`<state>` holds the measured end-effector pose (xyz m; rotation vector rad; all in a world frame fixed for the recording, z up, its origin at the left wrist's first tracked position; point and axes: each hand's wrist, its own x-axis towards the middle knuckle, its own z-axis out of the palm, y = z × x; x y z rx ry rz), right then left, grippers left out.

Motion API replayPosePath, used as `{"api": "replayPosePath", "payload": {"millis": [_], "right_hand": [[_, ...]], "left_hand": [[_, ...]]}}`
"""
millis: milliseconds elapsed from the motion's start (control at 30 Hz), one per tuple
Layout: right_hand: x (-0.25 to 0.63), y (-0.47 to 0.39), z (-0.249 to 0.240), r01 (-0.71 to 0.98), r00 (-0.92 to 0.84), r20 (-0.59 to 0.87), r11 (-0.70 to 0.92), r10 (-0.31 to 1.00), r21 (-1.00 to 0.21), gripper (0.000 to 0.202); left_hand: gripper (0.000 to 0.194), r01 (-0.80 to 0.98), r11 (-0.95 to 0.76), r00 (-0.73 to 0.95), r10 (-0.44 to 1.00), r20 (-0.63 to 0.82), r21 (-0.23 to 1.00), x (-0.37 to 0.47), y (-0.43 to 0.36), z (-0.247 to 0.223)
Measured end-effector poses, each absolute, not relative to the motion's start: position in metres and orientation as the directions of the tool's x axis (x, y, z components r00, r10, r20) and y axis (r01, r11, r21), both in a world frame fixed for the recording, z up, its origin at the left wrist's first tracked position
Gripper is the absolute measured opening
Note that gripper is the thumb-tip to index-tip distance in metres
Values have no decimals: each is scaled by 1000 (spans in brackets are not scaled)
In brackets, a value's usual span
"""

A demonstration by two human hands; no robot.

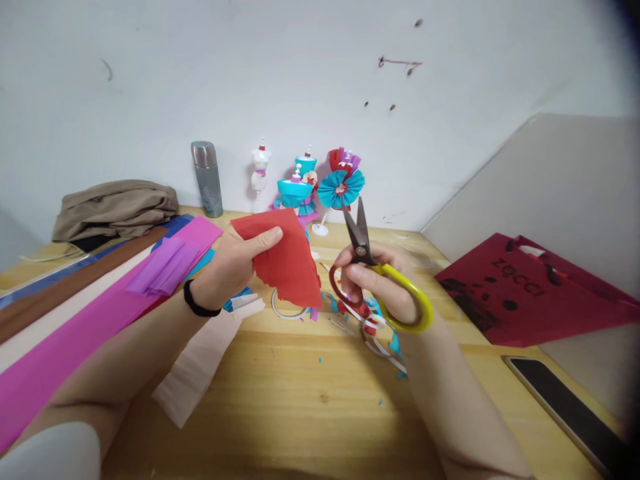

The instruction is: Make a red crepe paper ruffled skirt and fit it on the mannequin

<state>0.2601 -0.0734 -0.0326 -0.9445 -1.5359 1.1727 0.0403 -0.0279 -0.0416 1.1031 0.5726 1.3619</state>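
Between thumb and fingers, my left hand (pixel 240 257) pinches a piece of red crepe paper (pixel 290 260) with an uneven lower edge. My right hand (pixel 383 280) grips scissors (pixel 362 250) with yellow and dark red handles. Their dark blades point up, slightly parted, to the right of the paper and apart from it. A white ring (pixel 286 308) lies partly hidden below the red piece. Under my right hand are paper scraps (pixel 373 327) in red, blue and white. A pale pink strip (pixel 205 367) lies beside my left forearm.
Long crepe paper strips (pixel 65 340) cover the table's left side. Small dress forms (pixel 295 190) with blue and red paper stand against the wall, near a grey flask (pixel 207 179) and brown cloth (pixel 117 208). At right are a red bag (pixel 530 287) and a phone (pixel 565 407).
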Motion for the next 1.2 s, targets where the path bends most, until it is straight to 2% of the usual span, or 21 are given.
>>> {"api": "replayPosePath", "payload": {"millis": [100,167,333,467,633,733,800,967,1200], "right_hand": [[251,-71,-36,81,-4,319,319,948,-944,32],[245,-65,-41,56,43,355,352,934,-934,35],[238,-48,-58,-72,34,250,252,968,-965,38],[238,-43,-63,-166,2,167,165,986,-972,39],[240,-42,-61,-177,45,224,229,974,-957,39],[242,-42,-59,-153,54,240,245,969,-957,41],[244,-42,-59,-136,38,239,243,970,-961,42],[243,-47,-58,-58,-49,242,239,969,-969,40],[240,-49,-58,-16,-85,239,239,967,-971,38]], "left_hand": [[20,-447,-108,262,934,245,888,45,-29,-49],[21,-416,-72,328,918,223,907,49,-32,-54],[23,-326,75,518,848,112,942,60,-39,-60],[23,-324,99,533,841,95,941,65,-36,-70],[29,-323,89,609,782,134,942,64,-32,-77],[26,-277,56,643,752,142,959,62,-32,-71],[25,-270,51,633,762,137,962,61,-32,-65],[31,-309,62,488,867,102,949,57,-29,-61],[11,-384,-83,389,888,243,919,59,-33,-61]]}}
